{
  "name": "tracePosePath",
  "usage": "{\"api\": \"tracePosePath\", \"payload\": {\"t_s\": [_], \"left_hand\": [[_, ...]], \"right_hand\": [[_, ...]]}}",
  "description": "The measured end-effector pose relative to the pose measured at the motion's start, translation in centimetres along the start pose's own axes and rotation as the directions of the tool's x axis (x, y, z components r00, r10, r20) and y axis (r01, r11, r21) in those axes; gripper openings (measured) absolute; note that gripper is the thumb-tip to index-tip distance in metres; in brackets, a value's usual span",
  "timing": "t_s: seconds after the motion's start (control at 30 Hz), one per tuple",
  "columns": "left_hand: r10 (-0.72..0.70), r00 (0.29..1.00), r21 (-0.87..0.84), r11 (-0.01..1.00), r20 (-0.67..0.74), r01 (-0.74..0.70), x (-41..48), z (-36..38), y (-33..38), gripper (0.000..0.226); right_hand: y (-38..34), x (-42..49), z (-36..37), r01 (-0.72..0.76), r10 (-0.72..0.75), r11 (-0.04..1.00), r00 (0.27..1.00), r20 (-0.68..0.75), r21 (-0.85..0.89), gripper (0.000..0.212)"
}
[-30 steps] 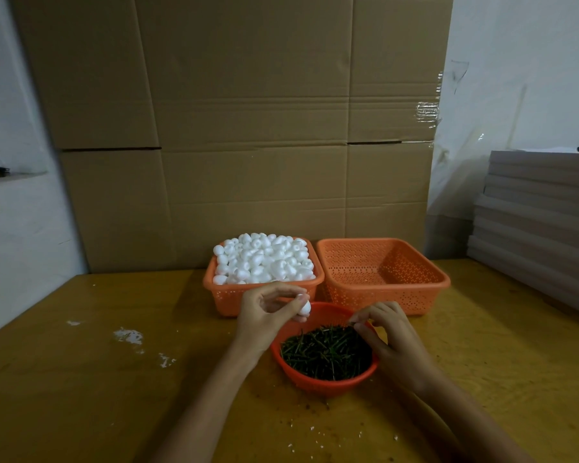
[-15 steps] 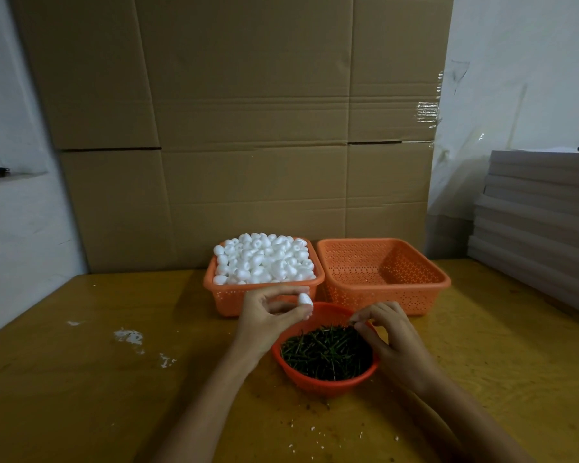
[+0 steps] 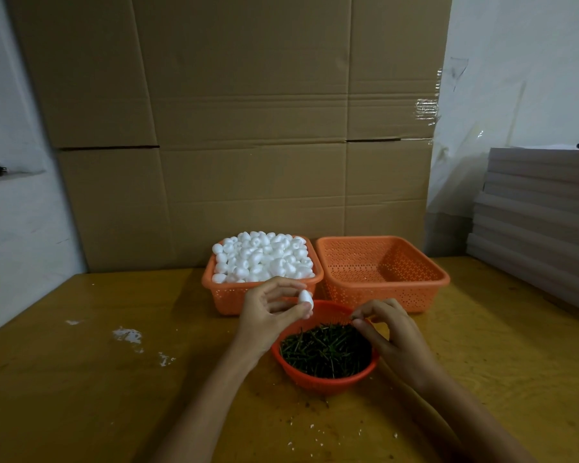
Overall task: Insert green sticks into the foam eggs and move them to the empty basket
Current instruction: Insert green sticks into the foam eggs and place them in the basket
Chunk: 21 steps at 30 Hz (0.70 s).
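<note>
The left hand [image 3: 269,317] is pinching one foam egg [image 3: 305,297] between thumb tip and fingertips. The egg's long axis is standing nearly upright, leaning a little away from the thumb; which end is narrower is too small to tell. It is smooth, white and rounded, sitting clear of the palm.

The right hand [image 3: 393,334] is holding its thumb and forefinger tips together just above the green sticks [image 3: 326,352]; whether a stick is caught between them cannot be told. The sticks are lying thin, dark and tangled in a round orange plastic bowl [image 3: 325,384], below both sets of fingertips.

Beyond the left fingers, a perforated orange egg basket [image 3: 228,299] is standing heaped with foam eggs. Beyond the right fingers, touching it, the empty basket [image 3: 415,294] is standing open-topped, with bare wooden table [image 3: 81,379] outside each hand.
</note>
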<state>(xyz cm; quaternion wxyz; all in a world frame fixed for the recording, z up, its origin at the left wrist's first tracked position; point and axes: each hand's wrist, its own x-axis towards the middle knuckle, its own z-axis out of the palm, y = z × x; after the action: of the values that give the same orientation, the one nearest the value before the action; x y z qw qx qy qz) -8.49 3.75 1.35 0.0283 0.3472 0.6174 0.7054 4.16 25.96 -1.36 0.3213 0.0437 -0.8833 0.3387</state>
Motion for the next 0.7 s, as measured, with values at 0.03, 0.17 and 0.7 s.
{"api": "tracePosePath", "payload": {"t_s": [0.03,0.17,0.7], "left_hand": [[0.001,1.000,-0.003,1.000,0.001,-0.001,-0.02,-0.02,0.00,0.028],[-0.005,1.000,-0.016,1.000,0.016,0.005,-0.05,-0.02,0.01,0.025],[-0.001,0.999,-0.071,0.997,0.046,0.005,0.03,0.37,-0.07,0.020]], "right_hand": [[-0.11,0.00,-0.03,0.019,-0.019,1.000,1.000,-0.005,-0.009,0.015],[-0.29,0.04,-0.10,0.027,-0.027,1.000,0.999,-0.045,0.014,0.004],[-0.39,-0.03,-0.17,0.006,-0.004,0.999,1.000,-0.029,0.050,0.014]]}}
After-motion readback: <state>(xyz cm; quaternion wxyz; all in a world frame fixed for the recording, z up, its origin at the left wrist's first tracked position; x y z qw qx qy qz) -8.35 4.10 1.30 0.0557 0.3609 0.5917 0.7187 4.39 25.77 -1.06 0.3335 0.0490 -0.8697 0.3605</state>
